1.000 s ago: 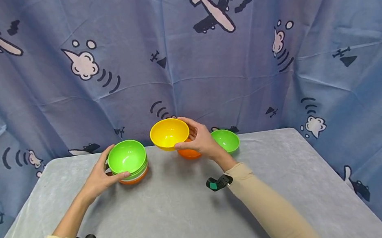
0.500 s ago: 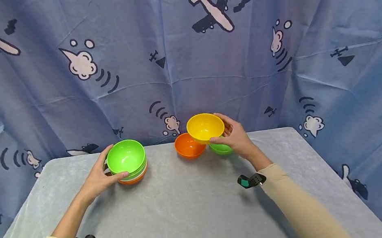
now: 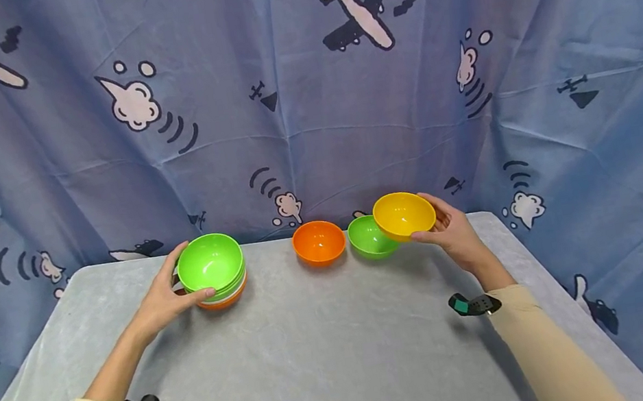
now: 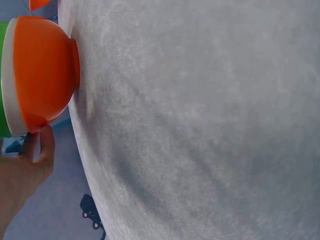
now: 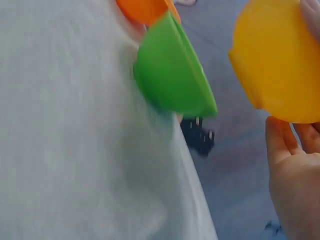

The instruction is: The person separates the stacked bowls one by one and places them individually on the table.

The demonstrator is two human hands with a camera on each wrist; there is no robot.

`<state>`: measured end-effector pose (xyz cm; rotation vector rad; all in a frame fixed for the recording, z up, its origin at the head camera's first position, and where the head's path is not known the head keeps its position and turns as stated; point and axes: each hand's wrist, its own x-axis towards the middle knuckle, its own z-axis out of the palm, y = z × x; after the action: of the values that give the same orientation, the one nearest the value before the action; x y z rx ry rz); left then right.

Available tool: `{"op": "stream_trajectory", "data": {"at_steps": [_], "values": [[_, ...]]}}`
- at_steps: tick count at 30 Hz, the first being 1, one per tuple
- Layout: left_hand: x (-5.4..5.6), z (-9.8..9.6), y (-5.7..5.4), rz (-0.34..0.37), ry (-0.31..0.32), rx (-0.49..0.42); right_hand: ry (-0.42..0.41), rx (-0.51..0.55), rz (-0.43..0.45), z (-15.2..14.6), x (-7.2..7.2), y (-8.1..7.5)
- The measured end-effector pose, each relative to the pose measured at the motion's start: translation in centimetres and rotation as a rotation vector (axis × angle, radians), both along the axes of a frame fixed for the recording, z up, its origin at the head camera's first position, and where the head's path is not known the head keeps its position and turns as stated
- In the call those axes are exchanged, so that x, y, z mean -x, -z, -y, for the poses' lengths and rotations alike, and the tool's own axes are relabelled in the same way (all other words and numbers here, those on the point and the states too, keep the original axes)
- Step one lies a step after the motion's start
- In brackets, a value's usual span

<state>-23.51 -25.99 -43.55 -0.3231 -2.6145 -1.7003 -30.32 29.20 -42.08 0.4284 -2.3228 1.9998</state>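
Note:
At the left of the head view, my left hand [image 3: 164, 300] grips the side of a stack of nested bowls, with a green bowl [image 3: 210, 262] on top. White and orange rims show lower in that stack, and the orange bottom bowl [image 4: 42, 70] stands on the table in the left wrist view. My right hand [image 3: 458, 235] holds a yellow bowl [image 3: 403, 216] by its right side, up off the table. Just left of it stands a single green bowl [image 3: 369, 238], partly overlapped by the yellow one. An orange bowl [image 3: 319, 242] stands further left.
A grey cloth-covered table [image 3: 320, 360] spreads under everything. Close behind its back edge hangs a blue curtain [image 3: 293, 94] printed with planes and clouds. Both single bowls stand near that back edge.
My right hand has carried the yellow bowl rightward, from in front of the orange bowl, across the single green bowl, to its right side. My left hand stays on the stack.

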Motion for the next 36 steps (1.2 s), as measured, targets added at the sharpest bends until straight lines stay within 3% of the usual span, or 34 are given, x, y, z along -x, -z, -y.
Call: {"op": "stream_trajectory", "data": {"at_steps": [14, 19, 26, 36], "values": [[0.0, 0.0, 0.0, -0.012, -0.002, 0.002, 0.147, -0.024, 0.088, -4.3, -0.2, 2.3], [0.1, 0.1, 0.0, -0.012, -0.004, 0.004, 0.162, -0.015, 0.14, -5.2, 0.2, 3.0], [0.1, 0.3, 0.0, -0.006, 0.003, 0.001, 0.195, -0.08, 0.204, -6.3, 0.8, 4.1], [0.2, 0.2, 0.0, 0.0, 0.004, 0.001, 0.163, -0.088, 0.229, -6.7, 1.2, 5.0]]}}
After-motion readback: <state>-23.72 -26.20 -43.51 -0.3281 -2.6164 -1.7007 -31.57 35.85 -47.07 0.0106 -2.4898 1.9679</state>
